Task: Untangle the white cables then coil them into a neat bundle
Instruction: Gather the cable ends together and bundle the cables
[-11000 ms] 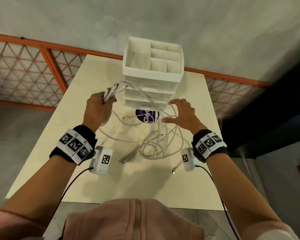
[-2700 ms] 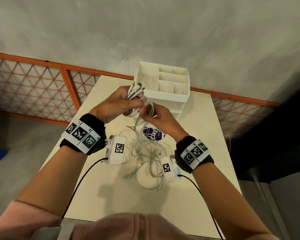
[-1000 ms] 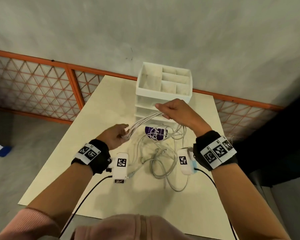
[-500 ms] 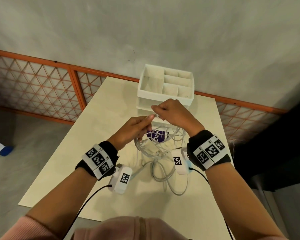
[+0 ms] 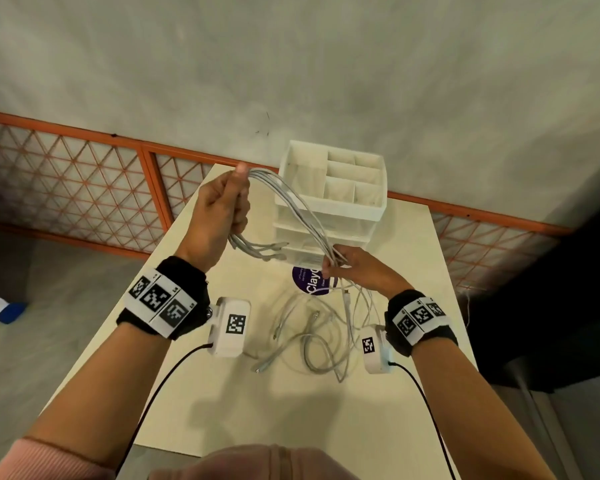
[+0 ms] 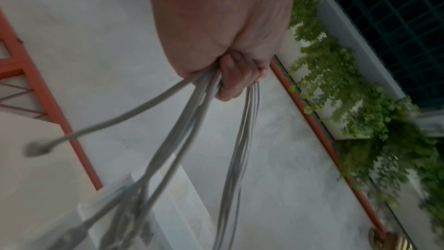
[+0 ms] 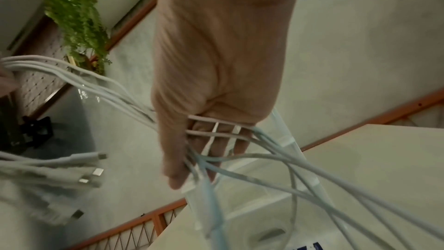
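White cables (image 5: 291, 202) arc from the gripping left hand (image 5: 222, 209) toward four o'clock, where the right hand (image 5: 357, 268) pinches them; steady, even-sized loops would coil best.

Your right hand (image 7: 216, 75): fingers threaded through thin white charging cables (image 7: 276, 161), strands crossing the palm | cable run: arcs to the upper left | loose metal-tipped plug ends (image 7: 91, 170): dangle at left | clear plastic drawer organiser (image 7: 283, 193): on cream desk (image 7: 372, 159) beyond your fingertips (image 7: 176, 180)
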`<state>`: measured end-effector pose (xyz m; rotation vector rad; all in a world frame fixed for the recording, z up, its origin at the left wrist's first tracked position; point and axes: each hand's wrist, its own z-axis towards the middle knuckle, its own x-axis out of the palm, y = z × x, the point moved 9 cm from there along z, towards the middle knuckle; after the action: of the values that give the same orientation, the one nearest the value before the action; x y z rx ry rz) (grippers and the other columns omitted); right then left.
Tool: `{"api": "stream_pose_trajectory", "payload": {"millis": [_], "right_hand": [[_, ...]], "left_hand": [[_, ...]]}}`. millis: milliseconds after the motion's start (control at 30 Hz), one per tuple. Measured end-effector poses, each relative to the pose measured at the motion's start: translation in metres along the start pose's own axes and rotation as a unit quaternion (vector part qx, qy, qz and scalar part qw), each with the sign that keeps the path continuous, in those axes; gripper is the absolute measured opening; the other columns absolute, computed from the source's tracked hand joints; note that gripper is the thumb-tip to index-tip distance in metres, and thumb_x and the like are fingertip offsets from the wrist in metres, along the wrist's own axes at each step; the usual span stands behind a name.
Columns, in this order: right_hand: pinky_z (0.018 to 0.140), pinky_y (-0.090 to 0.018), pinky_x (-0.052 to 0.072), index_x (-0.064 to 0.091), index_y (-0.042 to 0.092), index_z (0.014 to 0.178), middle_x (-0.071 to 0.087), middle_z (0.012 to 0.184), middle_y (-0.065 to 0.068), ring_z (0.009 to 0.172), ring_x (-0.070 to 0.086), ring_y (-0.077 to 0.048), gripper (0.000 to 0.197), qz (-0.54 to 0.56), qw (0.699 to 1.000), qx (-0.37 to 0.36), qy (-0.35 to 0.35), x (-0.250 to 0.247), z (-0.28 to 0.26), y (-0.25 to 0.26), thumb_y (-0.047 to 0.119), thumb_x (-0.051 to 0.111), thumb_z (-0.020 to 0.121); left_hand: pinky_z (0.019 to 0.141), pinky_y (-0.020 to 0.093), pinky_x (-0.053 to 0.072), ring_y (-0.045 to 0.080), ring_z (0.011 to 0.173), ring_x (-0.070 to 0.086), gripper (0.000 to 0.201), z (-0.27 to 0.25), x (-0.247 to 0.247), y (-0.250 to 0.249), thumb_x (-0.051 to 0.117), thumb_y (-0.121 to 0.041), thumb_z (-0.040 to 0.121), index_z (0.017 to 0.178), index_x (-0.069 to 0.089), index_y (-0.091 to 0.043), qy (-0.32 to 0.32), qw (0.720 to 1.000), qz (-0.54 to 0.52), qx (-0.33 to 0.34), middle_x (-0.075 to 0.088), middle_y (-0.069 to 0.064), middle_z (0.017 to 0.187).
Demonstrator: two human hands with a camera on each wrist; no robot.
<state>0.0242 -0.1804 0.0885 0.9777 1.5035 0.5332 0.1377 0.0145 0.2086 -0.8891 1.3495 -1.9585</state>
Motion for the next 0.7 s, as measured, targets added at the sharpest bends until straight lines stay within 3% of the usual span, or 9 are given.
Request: {"api": "stream_pose_trajectory", "payload": {"millis": [67,200,300,400,467,533,600,700], "right_hand": [[0.076,-0.016,0.044,0.059,0.021,0.084,0.063,0.084,0.008,0.074,0.058,-0.001,0.010,-0.051,0.999,-0.004,0.001,-0.002,0.001,0.002,0.019,0.068,0.086],[0.078,-0.030,0.048,0.058,0.025,0.082,0.064,0.080,0.005,0.072,0.059,-0.006,0.012,-0.051,0.999,-0.004,0.005,-0.007,0.002,0.004,0.016,0.062,0.090],[0.067,-0.021,0.040,0.052,0.023,0.086,0.052,0.072,0.005,0.065,0.050,-0.001,0.019,-0.009,1.000,-0.016,0.006,-0.002,-0.001,0.019,0.019,0.041,0.101],[0.062,-0.018,0.035,0.048,0.022,0.084,0.043,0.069,0.006,0.063,0.040,-0.006,0.023,0.013,0.999,-0.018,0.040,0.010,-0.006,0.040,0.020,0.035,0.103],[0.062,-0.019,0.034,0.047,0.022,0.085,0.042,0.069,0.007,0.061,0.039,-0.004,0.021,0.013,0.997,-0.036,0.074,0.021,-0.009,0.057,0.021,0.035,0.103],[0.064,-0.018,0.037,0.050,0.023,0.099,0.041,0.072,0.007,0.063,0.040,-0.002,0.018,0.026,0.992,-0.052,0.108,0.034,-0.013,0.073,0.020,0.033,0.103],[0.068,-0.021,0.044,0.050,0.016,0.121,0.043,0.076,0.002,0.072,0.043,-0.006,0.025,0.019,0.988,-0.064,0.139,0.045,-0.014,0.085,0.017,0.032,0.103],[0.078,-0.027,0.042,0.055,0.016,0.097,0.046,0.075,0.001,0.077,0.047,-0.013,0.022,-0.026,0.985,-0.058,0.163,0.054,-0.012,0.087,0.019,0.034,0.103]], "left_hand": [[0.038,0.015,0.019,0.004,0.040,0.018,0.042,-0.001,-0.007,0.005,0.039,-0.034,0.101,0.062,0.032,-0.023,-0.023,0.999,-0.021,-0.008,0.024,-0.014,0.048],[0.038,0.016,0.018,0.004,0.041,0.019,0.042,-0.001,-0.019,0.025,0.039,-0.037,0.101,0.062,0.032,-0.023,-0.071,0.996,-0.040,-0.026,0.025,-0.014,0.048],[0.037,0.016,0.020,0.005,0.039,0.019,0.044,-0.010,-0.021,0.046,0.044,-0.041,0.098,0.061,0.030,-0.022,-0.084,0.995,-0.024,-0.048,0.025,-0.014,0.046],[0.036,0.017,0.021,0.006,0.036,0.019,0.039,-0.025,-0.007,0.071,0.067,-0.041,0.079,0.062,0.038,-0.021,-0.051,0.994,0.005,-0.100,0.026,-0.013,0.043],[0.036,0.016,0.019,0.006,0.035,0.017,0.027,-0.033,0.010,0.085,0.075,-0.036,0.069,0.066,0.054,-0.018,-0.016,0.991,0.011,-0.133,0.025,-0.012,0.041],[0.036,0.015,0.018,0.005,0.035,0.017,0.025,-0.039,0.028,0.094,0.075,-0.035,0.067,0.081,0.068,-0.015,0.024,0.987,0.002,-0.161,0.025,-0.012,0.041],[0.037,0.015,0.017,0.004,0.035,0.021,0.035,-0.040,0.042,0.098,0.072,-0.036,0.070,0.092,0.072,-0.010,0.062,0.983,0.004,-0.173,0.032,-0.010,0.041],[0.037,0.016,0.018,0.008,0.037,0.031,0.035,-0.034,0.050,0.091,0.069,-0.032,0.081,0.094,0.071,0.000,0.093,0.984,0.030,-0.152,0.050,-0.004,0.045]]}}
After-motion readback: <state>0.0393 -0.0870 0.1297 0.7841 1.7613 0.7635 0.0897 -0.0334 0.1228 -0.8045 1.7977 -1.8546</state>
